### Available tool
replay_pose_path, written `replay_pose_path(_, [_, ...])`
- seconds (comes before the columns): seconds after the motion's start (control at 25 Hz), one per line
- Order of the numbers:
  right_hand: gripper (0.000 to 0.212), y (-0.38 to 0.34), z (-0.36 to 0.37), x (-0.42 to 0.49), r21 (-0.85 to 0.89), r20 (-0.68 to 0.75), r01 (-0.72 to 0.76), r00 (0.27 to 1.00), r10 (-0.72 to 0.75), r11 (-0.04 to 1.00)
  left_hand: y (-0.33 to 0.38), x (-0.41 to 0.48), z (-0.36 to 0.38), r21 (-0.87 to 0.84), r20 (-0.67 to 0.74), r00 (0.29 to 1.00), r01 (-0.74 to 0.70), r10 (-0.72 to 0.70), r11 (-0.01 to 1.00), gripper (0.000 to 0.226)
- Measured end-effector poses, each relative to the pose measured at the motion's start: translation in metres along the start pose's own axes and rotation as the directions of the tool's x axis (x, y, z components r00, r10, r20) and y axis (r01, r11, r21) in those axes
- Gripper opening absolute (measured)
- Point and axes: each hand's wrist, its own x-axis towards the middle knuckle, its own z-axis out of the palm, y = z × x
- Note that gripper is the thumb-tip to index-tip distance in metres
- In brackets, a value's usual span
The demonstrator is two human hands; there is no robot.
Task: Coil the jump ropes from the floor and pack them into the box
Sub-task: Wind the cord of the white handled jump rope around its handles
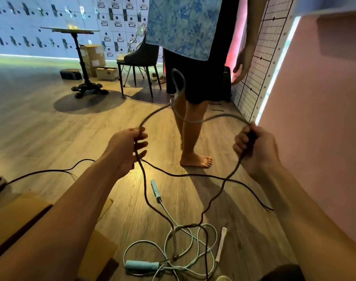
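Observation:
I hold a dark jump rope (144,191) in the air with both hands. My left hand (127,148) grips one strand and my right hand (254,147) grips another, with its dark handle end in the fist. Between them the rope arcs upward in a blurred loop (178,82). Both strands hang down and cross near the floor. Below lies a tangle of light blue rope (193,246) with teal handles (141,265) (156,190) and a white handle (221,244). An open cardboard box (31,220) sits at the lower left, partly behind my left forearm.
A barefoot person (193,126) in dark shorts stands just beyond the rope. A thin black cable (193,175) runs across the wooden floor. A pedestal table (80,57), a chair (140,57) and cardboard boxes (94,55) stand further back. A pink wall (315,98) is at the right.

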Motion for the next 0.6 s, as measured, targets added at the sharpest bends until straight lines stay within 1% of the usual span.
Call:
replay_pose_path(0.08, [0.033, 0.013, 0.003, -0.003, -0.216, 0.065, -0.062, 0.995, 0.078, 0.974, -0.002, -0.01, 0.01, 0.088, 0.164, 0.983, 0.071, -0.085, 0.994, 0.023])
replay_pose_path(0.12, [0.032, 0.018, 0.007, -0.004, -0.296, 0.103, -0.073, 0.989, 0.108, 0.952, -0.003, -0.016, 0.015, 0.162, 0.252, 0.96, 0.08, -0.12, 0.983, 0.033])
replay_pose_path(0.16, [0.033, 0.021, 0.01, -0.004, -0.358, 0.136, -0.059, 0.984, 0.115, 0.932, -0.003, -0.02, 0.02, 0.223, 0.317, 0.939, 0.061, -0.131, 0.973, 0.045])
replay_pose_path(0.2, [0.035, 0.021, 0.012, -0.004, -0.426, 0.154, -0.027, 0.983, 0.102, 0.904, -0.003, -0.023, 0.025, 0.245, 0.357, 0.927, 0.022, -0.111, 0.969, 0.054])
replay_pose_path(0.24, [0.039, 0.021, 0.013, -0.004, -0.515, 0.162, 0.011, 0.983, 0.085, 0.857, -0.003, -0.024, 0.028, 0.227, 0.374, 0.925, -0.022, -0.067, 0.974, 0.055])
replay_pose_path(0.28, [0.042, 0.02, 0.013, -0.005, -0.635, 0.174, 0.064, 0.983, 0.062, 0.77, -0.002, -0.026, 0.031, 0.192, 0.378, 0.926, -0.063, -0.015, 0.979, 0.052])
replay_pose_path(0.32, [0.045, 0.02, 0.014, -0.007, -0.764, 0.2, 0.131, 0.979, 0.039, 0.632, -0.002, -0.027, 0.032, 0.172, 0.383, 0.923, -0.097, 0.024, 0.98, 0.046])
replay_pose_path(0.36, [0.052, 0.023, 0.015, -0.011, -0.862, 0.244, 0.208, 0.969, 0.02, 0.463, -0.003, -0.028, 0.034, 0.181, 0.402, 0.915, -0.126, 0.043, 0.976, 0.042])
replay_pose_path(0.4, [0.061, 0.028, 0.019, -0.015, -0.911, 0.305, 0.293, 0.952, -0.003, 0.291, -0.004, -0.029, 0.036, 0.215, 0.433, 0.9, -0.152, 0.045, 0.965, 0.039])
replay_pose_path(0.44, [0.067, 0.034, 0.025, -0.019, -0.909, 0.384, 0.384, 0.923, -0.032, 0.16, -0.007, -0.029, 0.039, 0.261, 0.469, 0.883, -0.176, 0.035, 0.949, 0.038])
replay_pose_path(0.48, [0.064, 0.041, 0.031, -0.02, -0.876, 0.466, 0.469, 0.883, -0.054, 0.114, -0.01, -0.03, 0.041, 0.301, 0.497, 0.868, -0.194, 0.02, 0.934, 0.038])
replay_pose_path(0.52, [0.052, 0.048, 0.037, -0.022, -0.836, 0.527, 0.529, 0.848, -0.059, 0.145, -0.012, -0.03, 0.042, 0.327, 0.51, 0.86, -0.204, 0.009, 0.923, 0.037])
replay_pose_path(0.6, [0.022, 0.057, 0.049, -0.027, -0.787, 0.561, 0.541, 0.827, -0.02, 0.298, -0.012, -0.03, 0.043, 0.338, 0.496, 0.868, -0.213, 0.019, 0.917, 0.035])
